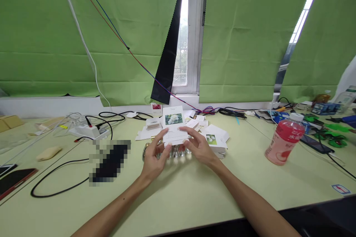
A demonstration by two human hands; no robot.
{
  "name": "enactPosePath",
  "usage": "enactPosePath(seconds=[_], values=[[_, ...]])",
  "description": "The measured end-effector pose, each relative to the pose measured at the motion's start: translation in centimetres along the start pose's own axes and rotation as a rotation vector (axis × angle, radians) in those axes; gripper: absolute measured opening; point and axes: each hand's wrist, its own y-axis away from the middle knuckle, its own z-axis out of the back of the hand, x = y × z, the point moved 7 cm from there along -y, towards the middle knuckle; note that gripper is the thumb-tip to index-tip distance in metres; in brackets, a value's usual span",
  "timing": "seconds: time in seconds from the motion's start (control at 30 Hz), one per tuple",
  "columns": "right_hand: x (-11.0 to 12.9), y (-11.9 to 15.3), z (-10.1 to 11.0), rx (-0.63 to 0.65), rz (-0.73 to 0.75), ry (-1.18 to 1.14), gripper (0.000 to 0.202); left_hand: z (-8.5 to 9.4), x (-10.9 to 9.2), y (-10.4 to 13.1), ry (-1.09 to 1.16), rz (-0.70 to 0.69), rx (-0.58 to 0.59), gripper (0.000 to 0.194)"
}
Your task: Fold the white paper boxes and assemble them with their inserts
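Observation:
A white printed carton (174,119) with a picture of white flowers is held up in front of me, its lower part between both hands. My left hand (156,152) grips its left side with thumb and fingers. On the right side, my right hand (200,146) pinches it the same way. Just behind and below the carton, shiny clear and gold-capped bottles (178,152) stand in a row, partly covered by my fingers. More white cartons (215,137) lie behind and to the right, one with a flower picture. A small box with a barcode (153,122) lies at the left.
A pink drink bottle (285,140) stands at the right, with a phone (317,143) and green items beyond it. At the left are a power strip (89,130), looping black cables, a pixelated dark object (111,163) and a red-edged phone (16,180).

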Motion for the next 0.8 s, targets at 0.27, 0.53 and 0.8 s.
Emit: enactPosePath(seconds=[0.27,0.53,0.8], values=[[-0.02,0.27,-0.23,-0.015,0.046,0.109,0.044,-0.04,0.25,0.05,0.013,0.033,-0.007,0.057],[-0.12,0.32,-0.19,-0.013,0.035,0.116,0.045,-0.02,0.14,0.01,0.002,0.032,-0.009,0.058],[-0.19,0.31,-0.24,-0.007,0.021,0.098,0.045,0.02,-0.04,0.04,-0.004,0.026,-0.016,0.056]])
